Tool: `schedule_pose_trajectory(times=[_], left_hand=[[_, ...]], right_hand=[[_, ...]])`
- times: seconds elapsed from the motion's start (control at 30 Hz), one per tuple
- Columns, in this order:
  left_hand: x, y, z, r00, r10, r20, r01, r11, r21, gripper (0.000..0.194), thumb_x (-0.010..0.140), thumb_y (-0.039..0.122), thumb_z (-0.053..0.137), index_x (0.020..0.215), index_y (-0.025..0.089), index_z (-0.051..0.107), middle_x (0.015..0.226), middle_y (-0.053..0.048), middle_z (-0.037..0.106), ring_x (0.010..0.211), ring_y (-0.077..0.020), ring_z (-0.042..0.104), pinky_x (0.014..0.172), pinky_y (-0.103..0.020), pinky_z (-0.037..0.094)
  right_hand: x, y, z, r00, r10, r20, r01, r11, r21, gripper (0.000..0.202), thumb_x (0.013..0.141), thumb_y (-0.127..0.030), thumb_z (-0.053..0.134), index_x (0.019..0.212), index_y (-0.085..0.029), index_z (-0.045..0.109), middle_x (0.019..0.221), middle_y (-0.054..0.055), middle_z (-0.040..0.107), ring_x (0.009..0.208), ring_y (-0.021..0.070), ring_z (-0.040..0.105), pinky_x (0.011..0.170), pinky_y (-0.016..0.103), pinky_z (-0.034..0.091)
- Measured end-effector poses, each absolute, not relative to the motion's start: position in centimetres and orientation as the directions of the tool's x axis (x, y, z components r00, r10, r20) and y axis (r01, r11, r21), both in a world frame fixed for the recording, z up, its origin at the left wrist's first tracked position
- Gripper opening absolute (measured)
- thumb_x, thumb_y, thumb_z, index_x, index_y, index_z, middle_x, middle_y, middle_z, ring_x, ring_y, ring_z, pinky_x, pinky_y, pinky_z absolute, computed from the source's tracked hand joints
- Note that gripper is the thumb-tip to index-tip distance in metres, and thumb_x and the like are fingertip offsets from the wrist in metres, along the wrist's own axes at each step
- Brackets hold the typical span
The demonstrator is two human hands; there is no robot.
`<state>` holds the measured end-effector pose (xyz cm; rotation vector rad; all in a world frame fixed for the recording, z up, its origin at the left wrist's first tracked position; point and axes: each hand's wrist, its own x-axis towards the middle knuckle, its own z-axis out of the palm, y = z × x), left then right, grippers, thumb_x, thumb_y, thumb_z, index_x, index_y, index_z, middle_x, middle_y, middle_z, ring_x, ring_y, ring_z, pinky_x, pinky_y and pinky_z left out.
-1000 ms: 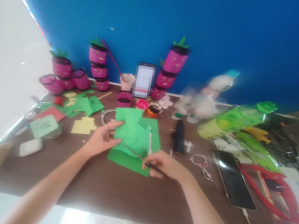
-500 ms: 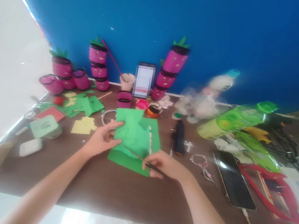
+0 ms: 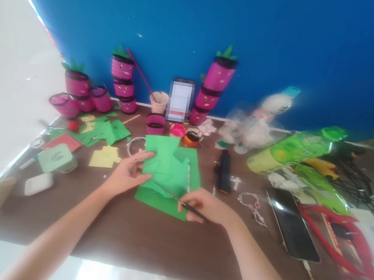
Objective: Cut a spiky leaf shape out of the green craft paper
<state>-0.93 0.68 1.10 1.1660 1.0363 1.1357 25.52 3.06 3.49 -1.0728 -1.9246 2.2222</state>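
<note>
Green paper (image 3: pixel 166 155) with a drawn outline lies over another green sheet (image 3: pixel 162 205) at the middle of the table. My left hand (image 3: pixel 130 171) pinches the left edge of the upper paper between thumb and fingers. In my right hand (image 3: pixel 203 205) is a dark, thin tool, which looks like scissors (image 3: pixel 173 195), its tip on the paper near the drawn lines. A white patterned stick (image 3: pixel 187 174) lies on the green paper just above my right hand.
Pink stacked pots (image 3: pixel 218 76) stand along the blue wall beside a phone (image 3: pixel 180 101) and a white cup (image 3: pixel 159 102). Paint pots (image 3: pixel 193 137) sit behind the paper. Green scraps (image 3: pixel 115 132) lie left; a black phone (image 3: pixel 292 225) and green bottle (image 3: pixel 295 150) lie right.
</note>
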Motion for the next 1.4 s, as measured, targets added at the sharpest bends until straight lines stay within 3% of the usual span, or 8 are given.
schedule_pose_trajectory(times=[0.17,0.33,0.5,0.63,0.8,1.0,1.2,1.4], left_hand=[[-0.8,0.7,1.3,0.105,0.994,0.004,-0.1,0.007,0.995,0.057,0.065,0.025,0.073,0.119,0.021,0.056,0.132,-0.014,0.043,0.102,-0.0251,0.058,0.08,-0.036,0.052],[0.0,0.3,1.4,0.094,0.994,0.051,-0.145,-0.037,0.989,0.057,0.067,0.024,0.071,0.121,0.021,0.053,0.133,-0.012,0.042,0.1,-0.0215,0.057,0.081,-0.034,0.052],[0.6,0.0,1.0,0.025,0.999,0.021,-0.131,-0.017,0.991,0.064,0.065,0.026,0.073,0.124,0.02,0.05,0.134,-0.014,0.043,0.115,-0.0287,0.049,0.086,-0.037,0.05],[0.9,0.0,0.5,-0.007,0.999,0.036,-0.145,-0.036,0.989,0.068,0.063,0.028,0.075,0.125,0.02,0.049,0.137,-0.015,0.04,0.125,-0.031,0.04,0.091,-0.038,0.048],[1.2,0.0,0.2,-0.049,0.998,0.032,-0.14,-0.039,0.989,0.068,0.06,0.029,0.077,0.122,0.02,0.052,0.136,-0.014,0.041,0.129,-0.0308,0.035,0.097,-0.041,0.042],[1.1,0.1,0.0,-0.113,0.991,0.064,-0.114,-0.077,0.991,0.067,0.062,0.029,0.075,0.124,0.019,0.05,0.133,-0.014,0.045,0.125,-0.0294,0.04,0.099,-0.042,0.041],[1.5,-0.1,0.0,-0.145,0.984,0.103,-0.12,-0.121,0.985,0.065,0.065,0.029,0.073,0.125,0.02,0.049,0.134,-0.013,0.043,0.119,-0.027,0.047,0.096,-0.039,0.043],[2.0,-0.5,0.0,-0.152,0.982,0.113,-0.105,-0.13,0.986,0.064,0.066,0.027,0.072,0.125,0.019,0.048,0.134,-0.013,0.044,0.125,-0.0272,0.04,0.101,-0.04,0.038]], right_hand=[[25.5,2.9,3.0,-0.773,0.446,-0.451,0.382,-0.241,-0.892,0.017,0.068,-0.018,0.063,0.084,-0.012,0.064,0.042,-0.006,0.05,0.04,0.0066,0.047,0.049,0.022,0.042],[25.3,2.6,2.8,-0.791,0.459,-0.406,0.297,-0.292,-0.909,0.018,0.073,-0.025,0.062,0.085,-0.011,0.063,0.041,-0.007,0.048,0.036,0.0053,0.043,0.043,0.02,0.039],[25.1,2.5,2.6,-0.817,0.453,-0.355,0.24,-0.293,-0.925,0.025,0.076,-0.033,0.061,0.088,-0.011,0.062,0.042,-0.007,0.046,0.041,0.0065,0.045,0.044,0.02,0.037],[24.9,2.2,2.3,-0.818,0.484,-0.31,0.197,-0.27,-0.943,0.036,0.073,-0.038,0.065,0.097,-0.012,0.055,0.053,-0.005,0.052,0.047,0.0071,0.048,0.048,0.021,0.039],[24.8,2.0,1.8,-0.794,0.504,-0.34,0.163,-0.363,-0.918,0.046,0.066,-0.039,0.073,0.094,-0.016,0.043,0.06,-0.006,0.052,0.05,0.0058,0.047,0.047,0.018,0.036],[24.5,2.2,1.0,-0.828,0.469,-0.309,0.144,-0.355,-0.924,0.049,0.065,-0.04,0.073,0.1,-0.015,0.05,0.07,0.0,0.059,0.064,0.012,0.055,0.057,0.024,0.042],[24.0,2.1,-0.4,-0.804,0.482,-0.348,0.171,-0.373,-0.912,0.048,0.066,-0.042,0.071,0.104,-0.015,0.06,0.068,0.0,0.061,0.06,0.0115,0.054,0.053,0.022,0.041],[23.6,1.6,0.8,-0.843,0.453,-0.29,0.166,-0.293,-0.942,0.046,0.074,-0.043,0.063,0.109,-0.013,0.057,0.072,0.003,0.063,0.064,0.012,0.056,0.058,0.022,0.041]])
